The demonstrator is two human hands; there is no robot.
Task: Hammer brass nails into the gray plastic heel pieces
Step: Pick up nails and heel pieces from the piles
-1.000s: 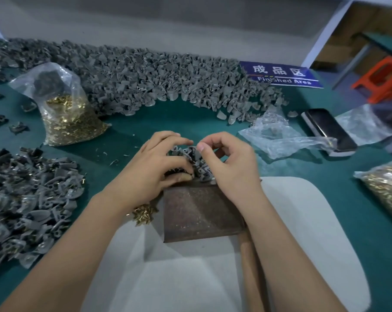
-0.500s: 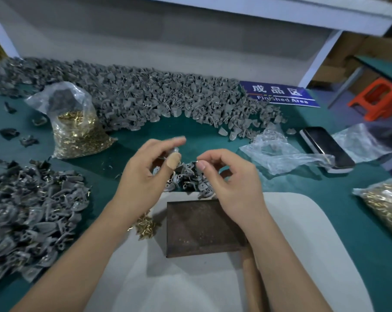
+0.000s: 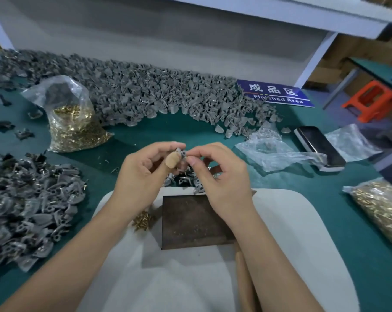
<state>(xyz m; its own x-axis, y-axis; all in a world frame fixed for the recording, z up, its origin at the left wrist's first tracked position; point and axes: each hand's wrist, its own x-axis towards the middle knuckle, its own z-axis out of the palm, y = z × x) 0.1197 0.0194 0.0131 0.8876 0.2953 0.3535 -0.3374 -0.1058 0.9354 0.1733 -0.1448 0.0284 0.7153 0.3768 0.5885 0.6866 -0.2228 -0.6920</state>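
Note:
My left hand (image 3: 143, 174) pinches a small gray heel piece (image 3: 182, 152) between its bandaged thumb and fingers, raised above the table. My right hand (image 3: 219, 176) meets it from the right, thumb and forefinger pinched together at the piece; whatever they hold is too small to see. Below the hands lies a small heap of gray heel pieces (image 3: 186, 180) at the far edge of a dark metal block (image 3: 195, 221). A little cluster of brass nails (image 3: 142, 220) lies left of the block. A wooden hammer handle (image 3: 244, 280) shows under my right forearm.
A white mat (image 3: 291, 233) carries the block on the green table. Large piles of heel pieces lie at the left (image 3: 26, 199) and along the back (image 3: 145, 95). Bags of brass nails stand at back left (image 3: 73, 122) and right (image 3: 381, 210). A phone (image 3: 318, 147) and crumpled plastic (image 3: 278, 152) lie right.
Both hands rose from the heap behind the block; the left lifted out one heel piece, and the right hand's pinched fingertips have closed in on it.

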